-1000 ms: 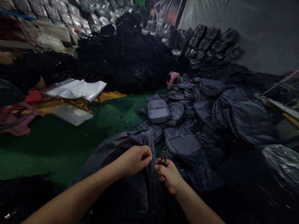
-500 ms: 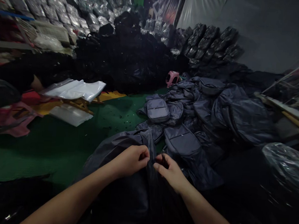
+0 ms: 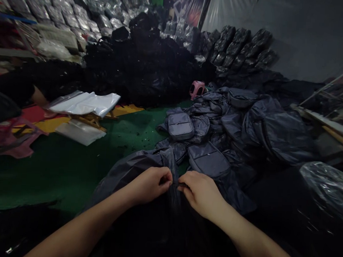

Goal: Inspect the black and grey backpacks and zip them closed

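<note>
In front of me lies a dark grey fabric bag (image 3: pixel 129 172), its lower part lost in shadow. My left hand (image 3: pixel 154 185) is closed in a pinch on a raised fold of the bag, near its upper edge. Close to its right, my right hand (image 3: pixel 201 189) has thumb and fingers drawn together at the same fold. A small dark tool (image 3: pixel 182 185) shows between those fingertips, mostly hidden by the hand; its exact kind is unclear. The fingertips of both hands are only a small gap apart.
Grey backpacks (image 3: pixel 208 159) lie heaped ahead and to the right. Behind them stands a pink stool (image 3: pixel 197 90). White plastic sheets (image 3: pixel 86 103) lie at left, near a pink plastic frame (image 3: pixel 24 138). Plastic-wrapped bundles (image 3: pixel 71 14) are stacked at the back. Part of another person's limb shows at far left.
My right hand has turned over so its back faces up, and its fingers have closed in at the fold. The dark tool is now more hidden. My left hand has stayed put.
</note>
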`<state>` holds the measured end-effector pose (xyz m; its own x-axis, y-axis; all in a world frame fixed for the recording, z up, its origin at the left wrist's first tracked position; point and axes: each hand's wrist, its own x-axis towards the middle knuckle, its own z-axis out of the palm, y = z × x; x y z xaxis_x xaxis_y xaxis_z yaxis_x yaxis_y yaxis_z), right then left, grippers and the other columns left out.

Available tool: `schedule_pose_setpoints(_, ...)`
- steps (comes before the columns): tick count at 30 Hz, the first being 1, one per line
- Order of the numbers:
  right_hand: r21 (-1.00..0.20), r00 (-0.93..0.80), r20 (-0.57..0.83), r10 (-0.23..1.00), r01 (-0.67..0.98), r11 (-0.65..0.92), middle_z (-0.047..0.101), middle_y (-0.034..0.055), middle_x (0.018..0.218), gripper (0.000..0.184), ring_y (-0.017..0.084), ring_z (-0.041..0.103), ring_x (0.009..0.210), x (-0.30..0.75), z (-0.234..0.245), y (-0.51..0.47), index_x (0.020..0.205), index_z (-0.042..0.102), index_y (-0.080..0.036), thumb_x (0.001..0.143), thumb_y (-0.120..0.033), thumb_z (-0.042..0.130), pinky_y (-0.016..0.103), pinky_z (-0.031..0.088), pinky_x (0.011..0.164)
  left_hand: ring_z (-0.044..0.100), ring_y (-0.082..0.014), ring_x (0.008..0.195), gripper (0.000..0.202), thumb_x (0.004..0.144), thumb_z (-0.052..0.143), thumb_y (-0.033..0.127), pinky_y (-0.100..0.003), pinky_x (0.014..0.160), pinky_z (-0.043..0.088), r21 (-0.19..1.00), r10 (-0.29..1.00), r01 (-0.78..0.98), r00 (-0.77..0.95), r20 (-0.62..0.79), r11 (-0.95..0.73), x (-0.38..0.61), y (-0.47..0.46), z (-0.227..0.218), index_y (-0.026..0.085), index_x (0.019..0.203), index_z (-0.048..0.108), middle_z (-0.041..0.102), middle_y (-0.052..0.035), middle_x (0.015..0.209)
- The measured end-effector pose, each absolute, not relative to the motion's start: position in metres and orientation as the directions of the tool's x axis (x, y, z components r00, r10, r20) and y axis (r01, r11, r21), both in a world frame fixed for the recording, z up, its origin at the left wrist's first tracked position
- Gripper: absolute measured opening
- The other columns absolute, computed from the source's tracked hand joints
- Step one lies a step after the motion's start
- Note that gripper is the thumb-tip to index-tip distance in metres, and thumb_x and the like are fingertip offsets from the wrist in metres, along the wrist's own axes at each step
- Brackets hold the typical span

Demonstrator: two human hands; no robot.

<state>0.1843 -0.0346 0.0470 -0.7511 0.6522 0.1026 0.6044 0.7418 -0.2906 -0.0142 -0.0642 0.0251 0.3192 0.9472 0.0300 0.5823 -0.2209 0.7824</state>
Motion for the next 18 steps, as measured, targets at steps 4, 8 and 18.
schedule_pose_setpoints(4, -0.248, -0.754, 0.097, 0.650, 0.614, 0.749, 0.062, 0.0034, 0.084, 0.014, 0.018, 0.055, 0.082, 0.184, 0.048, -0.034, 0.092, 0.061, -0.020, 0.084, -0.015, 0.049, 0.028, 0.039, 0.075, 0.049, -0.0116, 0.062, 0.010, 0.079, 0.047, 0.022, -0.022, 0.056, 0.033, 0.788, 0.948, 0.578, 0.316, 0.027, -0.215, -0.015, -0.064, 0.026, 0.019, 0.080, 0.057, 0.056, 0.0019, 0.069)
schedule_pose_setpoints(8, -0.320, -0.716, 0.117, 0.688, 0.629, 0.709, 0.062, 0.0035, 0.092, 0.016, 0.018, 0.055, 0.086, 0.194, 0.050, -0.036, 0.099, 0.060, -0.020, 0.085, -0.021, 0.053, 0.028, 0.040, 0.077, 0.049, -0.0116, 0.062, 0.011, 0.080, 0.048, 0.025, -0.022, 0.056, 0.033, 0.786, 0.950, 0.581, 0.311, 0.024, -0.210, -0.017, -0.064, 0.026, 0.019, 0.080, 0.057, 0.056, 0.0018, 0.069)
schedule_pose_setpoints(18, -0.337, -0.740, 0.113, 0.663, 0.599, 0.727, 0.063, 0.0033, 0.086, 0.014, 0.017, 0.056, 0.082, 0.194, 0.046, -0.042, 0.093, 0.061, -0.021, 0.085, -0.018, 0.051, 0.029, 0.040, 0.075, 0.049, -0.0112, 0.060, 0.012, 0.080, 0.049, 0.026, -0.021, 0.055, 0.035, 0.789, 0.960, 0.578, 0.274, 0.054, -0.209, -0.010, -0.066, 0.030, 0.018, 0.078, 0.057, 0.056, 0.0022, 0.066)
